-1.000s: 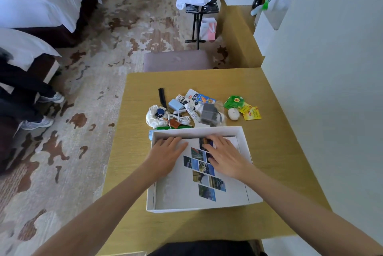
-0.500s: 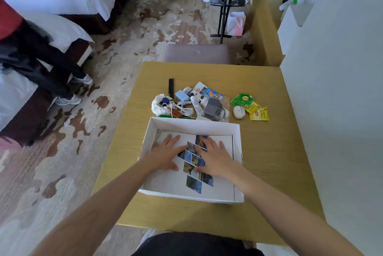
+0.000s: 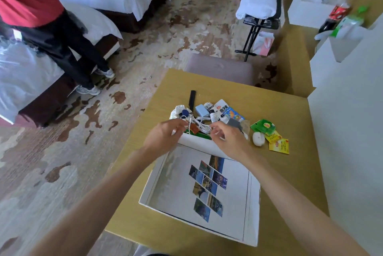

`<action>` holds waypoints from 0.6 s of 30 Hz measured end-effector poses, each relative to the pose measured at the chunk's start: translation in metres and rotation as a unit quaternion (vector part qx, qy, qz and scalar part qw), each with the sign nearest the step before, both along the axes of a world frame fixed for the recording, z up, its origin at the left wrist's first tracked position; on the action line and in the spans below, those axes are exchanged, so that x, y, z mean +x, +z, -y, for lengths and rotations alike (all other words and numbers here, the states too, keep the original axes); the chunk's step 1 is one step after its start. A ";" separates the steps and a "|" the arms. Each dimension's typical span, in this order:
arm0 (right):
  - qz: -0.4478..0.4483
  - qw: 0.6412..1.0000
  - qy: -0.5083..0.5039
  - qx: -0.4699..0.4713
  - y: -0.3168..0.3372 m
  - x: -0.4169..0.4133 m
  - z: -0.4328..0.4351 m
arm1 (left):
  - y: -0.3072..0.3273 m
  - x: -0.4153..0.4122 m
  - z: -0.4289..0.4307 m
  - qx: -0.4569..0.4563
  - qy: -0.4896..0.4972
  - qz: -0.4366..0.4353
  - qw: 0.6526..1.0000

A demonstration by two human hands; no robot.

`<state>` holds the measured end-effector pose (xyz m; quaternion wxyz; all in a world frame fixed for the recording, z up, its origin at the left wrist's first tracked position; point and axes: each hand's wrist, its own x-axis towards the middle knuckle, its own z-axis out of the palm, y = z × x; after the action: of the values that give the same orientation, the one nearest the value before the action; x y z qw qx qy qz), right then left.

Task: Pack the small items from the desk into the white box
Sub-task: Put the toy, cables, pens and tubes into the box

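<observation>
The white box point(image 3: 251, 210) lies open on the wooden desk point(image 3: 290, 172), with a sheet of small photos flat on its bottom. Beyond its far wall sits a pile of small items: a white cable point(image 3: 200, 124), a black comb point(image 3: 192, 98), a light blue charger point(image 3: 201, 110), a small white tube point(image 3: 212, 113), a snack packet point(image 3: 228, 110). My left hand point(image 3: 163, 138) hovers over the box's far left corner, fingers curled by the cable. My right hand point(image 3: 230, 139) hovers at the far wall, fingers apart. Neither visibly holds anything.
Green and yellow tea bags point(image 3: 275, 139) and a white oval case point(image 3: 258, 138) lie right of the pile. A stool point(image 3: 221, 68) stands behind the desk. A white wall is on the right. A person in red point(image 3: 41, 17) stands by the beds at left.
Both hands have lifted off the photo sheet inside the box and moved forward to its far wall, next to the pile. The view swung left and the standing person came further into view.
</observation>
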<state>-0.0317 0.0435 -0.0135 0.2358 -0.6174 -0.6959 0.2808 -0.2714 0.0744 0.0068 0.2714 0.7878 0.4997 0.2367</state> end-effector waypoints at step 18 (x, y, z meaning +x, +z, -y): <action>0.190 0.978 0.014 -0.082 -0.061 -0.097 -0.168 | -0.133 -0.018 -0.183 -0.209 0.066 -0.061 0.974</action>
<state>-0.1285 0.2115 -0.0748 0.0442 -0.6672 -0.7111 0.2172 -0.2897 0.2578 -0.1262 0.3828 0.6919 0.6047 0.0955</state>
